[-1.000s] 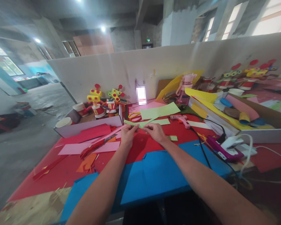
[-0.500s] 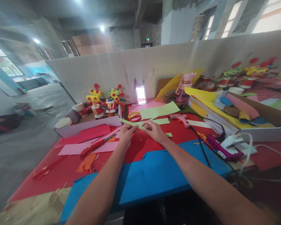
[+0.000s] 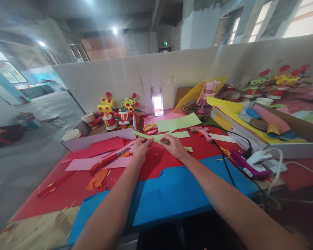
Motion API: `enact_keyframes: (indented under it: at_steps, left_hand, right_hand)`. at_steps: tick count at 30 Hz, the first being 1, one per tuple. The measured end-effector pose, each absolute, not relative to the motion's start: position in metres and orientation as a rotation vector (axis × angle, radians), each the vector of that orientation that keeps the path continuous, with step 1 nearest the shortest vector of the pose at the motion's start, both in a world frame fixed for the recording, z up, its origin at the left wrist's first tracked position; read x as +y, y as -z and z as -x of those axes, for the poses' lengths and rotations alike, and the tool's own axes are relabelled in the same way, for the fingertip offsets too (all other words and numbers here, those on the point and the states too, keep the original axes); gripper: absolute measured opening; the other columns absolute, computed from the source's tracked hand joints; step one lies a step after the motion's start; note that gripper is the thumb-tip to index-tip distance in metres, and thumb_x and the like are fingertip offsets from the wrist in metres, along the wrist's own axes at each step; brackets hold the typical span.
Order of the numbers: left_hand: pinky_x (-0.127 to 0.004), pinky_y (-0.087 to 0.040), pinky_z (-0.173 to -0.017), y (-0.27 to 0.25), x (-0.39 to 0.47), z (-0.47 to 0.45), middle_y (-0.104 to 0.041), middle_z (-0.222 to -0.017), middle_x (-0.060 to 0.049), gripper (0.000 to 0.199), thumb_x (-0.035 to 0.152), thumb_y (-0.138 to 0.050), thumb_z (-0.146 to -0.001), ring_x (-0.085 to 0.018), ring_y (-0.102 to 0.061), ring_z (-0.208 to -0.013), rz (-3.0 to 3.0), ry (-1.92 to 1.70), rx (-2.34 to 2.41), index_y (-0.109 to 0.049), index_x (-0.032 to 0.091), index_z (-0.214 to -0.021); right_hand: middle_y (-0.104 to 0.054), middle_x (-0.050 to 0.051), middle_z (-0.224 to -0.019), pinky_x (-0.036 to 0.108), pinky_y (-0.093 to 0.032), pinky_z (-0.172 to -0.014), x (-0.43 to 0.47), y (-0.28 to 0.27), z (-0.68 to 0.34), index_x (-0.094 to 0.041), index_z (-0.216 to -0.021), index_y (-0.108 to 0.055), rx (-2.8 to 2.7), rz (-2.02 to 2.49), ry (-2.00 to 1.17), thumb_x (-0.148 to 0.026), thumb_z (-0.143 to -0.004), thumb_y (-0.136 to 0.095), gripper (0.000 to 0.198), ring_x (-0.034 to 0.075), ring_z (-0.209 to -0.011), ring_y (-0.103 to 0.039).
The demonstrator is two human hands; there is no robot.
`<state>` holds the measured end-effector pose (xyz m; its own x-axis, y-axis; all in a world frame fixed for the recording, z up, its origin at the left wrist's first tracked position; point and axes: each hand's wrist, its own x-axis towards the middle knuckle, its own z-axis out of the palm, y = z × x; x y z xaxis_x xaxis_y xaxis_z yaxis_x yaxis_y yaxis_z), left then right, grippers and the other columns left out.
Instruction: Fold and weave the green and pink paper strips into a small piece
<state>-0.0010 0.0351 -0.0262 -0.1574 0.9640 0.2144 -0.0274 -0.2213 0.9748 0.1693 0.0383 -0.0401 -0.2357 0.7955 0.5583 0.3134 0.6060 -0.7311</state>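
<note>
Between both my hands is a narrow light-green paper strip [image 3: 139,134], held above the red table covering. My left hand [image 3: 142,147] pinches it, and its free end sticks out to the left past my fingers. Close beside it, my right hand [image 3: 173,145] has thumb and fingers pressed together on the strip's other part. Just beyond my hands lie a wider light-green paper sheet [image 3: 179,122] and a smaller green piece [image 3: 181,134]. Yellow-handled scissors [image 3: 149,127] rest behind my left hand. The strip's middle is partly hidden by my fingers.
A pink glue gun [image 3: 203,133] with a black cord lies to the right, near a purple power strip [image 3: 247,165]. A red-handled cutter [image 3: 104,164] is at left. Paper-cup robot figures [image 3: 109,119] stand in a box; another box [image 3: 289,150] holds paper scraps.
My right fingers have shifted slightly on the strip. The hands otherwise stay in nearly the same place, and the view has moved only a little.
</note>
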Motion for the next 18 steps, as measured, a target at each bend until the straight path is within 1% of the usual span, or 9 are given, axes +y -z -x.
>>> enact_keyframes:
  at_steps: [4,7,11,14,18]
  left_hand:
    - [-0.025,-0.04,-0.056,0.0272,0.0351,0.0011,-0.06,-0.05,-0.002,0.031,0.037,-0.08,-0.06,-0.011,-0.05,-0.052,-1.301,-1.493,1.174,-0.063,0.016,-0.048]
    - [-0.026,-0.041,-0.057,0.0266,0.0341,-0.0002,-0.06,-0.05,-0.002,0.031,0.037,-0.081,-0.061,-0.012,-0.051,-0.052,-1.301,-1.503,1.173,-0.063,0.016,-0.048]
    - [-0.027,-0.044,-0.059,0.0264,0.0341,-0.0036,-0.064,-0.056,-0.003,0.027,0.038,-0.082,-0.059,-0.013,-0.055,-0.055,-1.248,-1.536,1.128,-0.068,0.015,-0.058]
    - [-0.027,-0.046,-0.061,0.0265,0.0343,-0.0059,-0.065,-0.059,-0.002,0.026,0.038,-0.082,-0.06,-0.013,-0.057,-0.057,-1.235,-1.546,1.046,-0.07,0.015,-0.065]
    - [-0.027,-0.05,-0.064,0.0242,0.0327,-0.0071,-0.066,-0.06,-0.002,0.026,0.036,-0.083,-0.059,-0.014,-0.059,-0.058,-1.206,-1.539,0.967,-0.069,0.015,-0.065]
  right_hand:
    - [-0.067,0.004,-0.079,0.026,-0.048,-0.07,0.0395,0.0399,-0.1692,-0.02,-0.074,-0.062,-1.785,0.929,-0.564,-0.033,-0.083,-0.065,0.017,0.017,-0.076,-0.062]
    - [-0.067,0.003,-0.072,0.026,-0.048,-0.065,0.0403,0.0399,-0.1683,-0.02,-0.07,-0.062,-1.75,0.994,-0.592,-0.036,-0.083,-0.066,0.021,0.016,-0.069,-0.061]
    - [-0.067,0.001,-0.065,0.025,-0.043,-0.056,0.0417,0.0399,-0.1685,-0.019,-0.069,-0.062,-1.726,1.097,-0.593,-0.041,-0.081,-0.067,0.025,0.015,-0.061,-0.06]
    - [-0.067,0.001,-0.063,0.024,-0.041,-0.055,0.0417,0.038,-0.1702,-0.02,-0.068,-0.062,-1.727,1.104,-0.576,-0.043,-0.08,-0.068,0.027,0.015,-0.061,-0.059]
    - [-0.067,0.001,-0.063,0.024,-0.041,-0.056,0.0399,0.0343,-0.1717,-0.02,-0.065,-0.059,-1.729,1.109,-0.581,-0.039,-0.079,-0.069,0.026,0.015,-0.061,-0.059]
